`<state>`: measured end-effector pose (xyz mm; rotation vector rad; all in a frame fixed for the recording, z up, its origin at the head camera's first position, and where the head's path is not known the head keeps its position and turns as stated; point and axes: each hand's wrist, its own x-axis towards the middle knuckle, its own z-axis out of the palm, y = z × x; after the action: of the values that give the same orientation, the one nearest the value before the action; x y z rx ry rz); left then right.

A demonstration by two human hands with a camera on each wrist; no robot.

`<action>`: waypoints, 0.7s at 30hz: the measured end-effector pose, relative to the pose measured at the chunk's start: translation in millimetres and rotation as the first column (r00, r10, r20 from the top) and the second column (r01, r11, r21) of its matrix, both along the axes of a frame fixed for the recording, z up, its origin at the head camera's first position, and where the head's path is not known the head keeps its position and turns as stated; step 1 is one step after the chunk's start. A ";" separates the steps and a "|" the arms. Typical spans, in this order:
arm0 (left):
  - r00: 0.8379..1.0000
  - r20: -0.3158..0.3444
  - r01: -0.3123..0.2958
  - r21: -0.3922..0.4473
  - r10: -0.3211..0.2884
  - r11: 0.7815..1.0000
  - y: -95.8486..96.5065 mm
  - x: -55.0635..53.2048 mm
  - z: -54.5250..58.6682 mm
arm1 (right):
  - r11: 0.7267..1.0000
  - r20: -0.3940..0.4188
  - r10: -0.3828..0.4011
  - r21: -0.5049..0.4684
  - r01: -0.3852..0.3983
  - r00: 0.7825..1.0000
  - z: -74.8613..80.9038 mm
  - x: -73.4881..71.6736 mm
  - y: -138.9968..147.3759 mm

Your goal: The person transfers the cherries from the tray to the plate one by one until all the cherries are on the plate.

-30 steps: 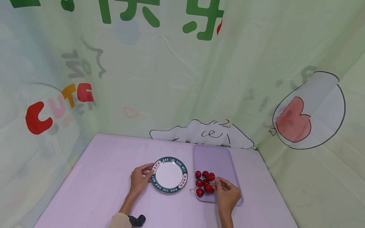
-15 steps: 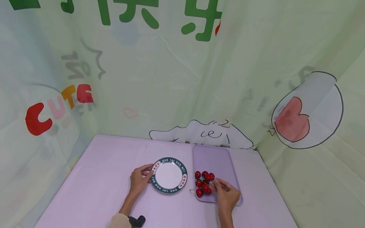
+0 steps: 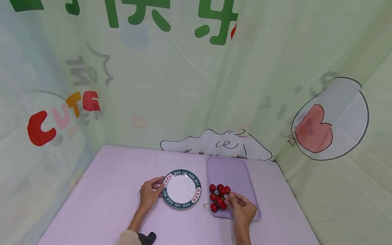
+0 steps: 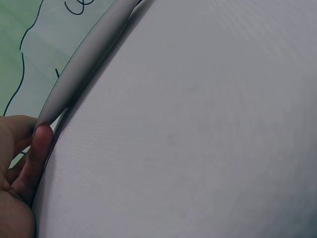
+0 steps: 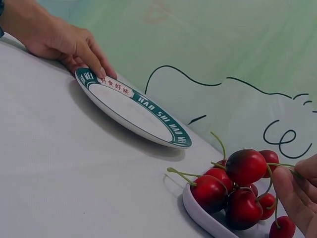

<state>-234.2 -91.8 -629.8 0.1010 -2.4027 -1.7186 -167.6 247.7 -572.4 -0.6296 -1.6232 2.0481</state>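
A white plate (image 3: pixel 181 189) with a dark green lettered rim is gripped at its left edge by my left hand (image 3: pixel 151 191), thumb on top and fingers below. In the left wrist view the fingers (image 4: pixel 42 141) meet the plate's pale underside (image 4: pixel 86 62). At the right, thumb and fingers of my right hand (image 3: pixel 244 208) pinch a green stem. In the right wrist view that stem leads to a dark red cherry (image 5: pixel 246 166), which sits highest over the other cherries (image 5: pixel 243 208). These lie heaped at the near left corner of a purple tray (image 3: pixel 228 170).
A pale pink cloth (image 3: pixel 122 170) covers the table. Printed curtains (image 3: pixel 171 85) hang behind and at both sides. A black object (image 3: pixel 147 238) is beside the left sleeve (image 3: pixel 129 237). Some stems (image 5: pixel 178 172) stick out over the tray's edge.
My right hand has shifted slightly left, and the cherry on the pinched stem has moved left with it over the heap. The left hand and plate stay almost the same.
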 end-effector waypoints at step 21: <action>1.000 0.005 -0.003 -0.018 0.003 1.000 0.3 -0.7 -2.4 | 0.999 -0.034 0.028 -0.029 -0.029 0.999 -0.3 0.9 -4.5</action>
<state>-234.9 -91.5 -632.2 0.1062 -2.4200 -1.6974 -166.6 243.2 -572.8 -0.5827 -1.5942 2.0951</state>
